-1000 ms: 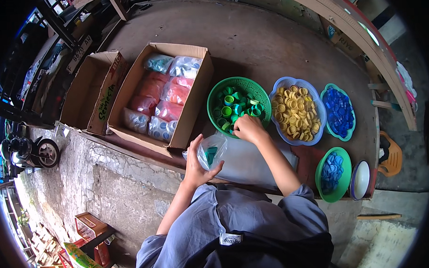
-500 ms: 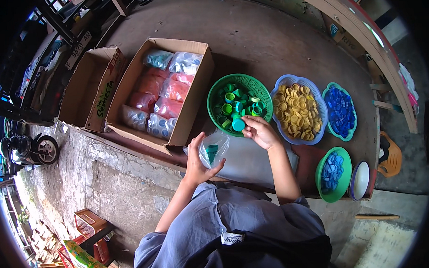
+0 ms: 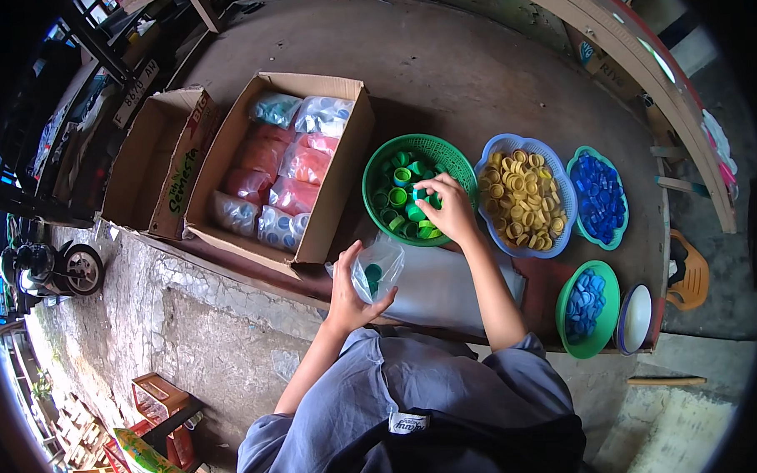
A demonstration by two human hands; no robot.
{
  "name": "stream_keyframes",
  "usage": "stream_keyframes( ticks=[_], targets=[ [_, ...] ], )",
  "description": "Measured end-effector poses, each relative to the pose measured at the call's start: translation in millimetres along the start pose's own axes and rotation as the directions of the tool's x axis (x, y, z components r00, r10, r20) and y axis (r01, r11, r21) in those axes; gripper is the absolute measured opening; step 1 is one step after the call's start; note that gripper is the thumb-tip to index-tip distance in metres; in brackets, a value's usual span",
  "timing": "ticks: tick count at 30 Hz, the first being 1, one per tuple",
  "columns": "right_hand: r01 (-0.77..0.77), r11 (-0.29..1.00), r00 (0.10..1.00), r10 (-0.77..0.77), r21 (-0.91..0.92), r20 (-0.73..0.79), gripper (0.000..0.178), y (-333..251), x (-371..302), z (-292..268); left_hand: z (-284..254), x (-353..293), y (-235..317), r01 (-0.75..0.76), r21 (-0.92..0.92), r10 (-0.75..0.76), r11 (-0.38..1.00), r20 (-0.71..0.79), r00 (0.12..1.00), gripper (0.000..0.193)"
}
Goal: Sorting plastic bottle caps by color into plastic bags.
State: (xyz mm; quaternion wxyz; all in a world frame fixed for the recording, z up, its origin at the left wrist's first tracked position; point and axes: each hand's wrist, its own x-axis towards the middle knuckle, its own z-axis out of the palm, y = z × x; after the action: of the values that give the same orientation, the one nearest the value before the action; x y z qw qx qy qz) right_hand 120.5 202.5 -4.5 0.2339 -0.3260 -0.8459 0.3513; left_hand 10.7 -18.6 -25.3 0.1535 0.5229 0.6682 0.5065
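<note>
My left hand [image 3: 347, 292] holds a clear plastic bag [image 3: 388, 261] by its side, fingers and thumb spread around it. Dark green caps [image 3: 372, 275] show through the film. Over the green basket [image 3: 463, 163], my right hand [image 3: 449, 207] has its thumb and fingers curled around a green bottle cap [image 3: 420, 194], partly hidden by the fingertips. Loose bottle caps [image 3: 398, 196] in several greens fill the basket beneath it.
Right of the basket stand a lilac bowl [image 3: 486, 153] of yellow caps, two bowls of blue caps [image 3: 598, 200] [image 3: 586, 303] and a white bowl [image 3: 637, 317]. To the left are a cardboard box [image 3: 331, 192] of bagged caps and another box [image 3: 139, 174]. Plastic sheets [image 3: 455, 288] lie in front.
My right hand has moved up and slightly left, from the basket's near rim to over the caps. The teal cap it held out is no longer plainly visible. My left hand stays with the bag.
</note>
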Motion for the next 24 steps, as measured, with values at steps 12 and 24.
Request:
stream_keyframes(
  ticks=[12,24],
  targets=[
    [0.206,0.743,0.978,-0.144,-0.637,0.148,0.025,11,6,19,-3,-5,-6,0.047,-0.038,-0.047,0.998,-0.002,0.999,0.094],
    [0.208,0.977,0.976,-0.210,0.049,0.056,0.031,14,-8,10,-1,4,1,0.039,-0.040,-0.041,0.998,-0.053,0.998,0.091]
  ],
)
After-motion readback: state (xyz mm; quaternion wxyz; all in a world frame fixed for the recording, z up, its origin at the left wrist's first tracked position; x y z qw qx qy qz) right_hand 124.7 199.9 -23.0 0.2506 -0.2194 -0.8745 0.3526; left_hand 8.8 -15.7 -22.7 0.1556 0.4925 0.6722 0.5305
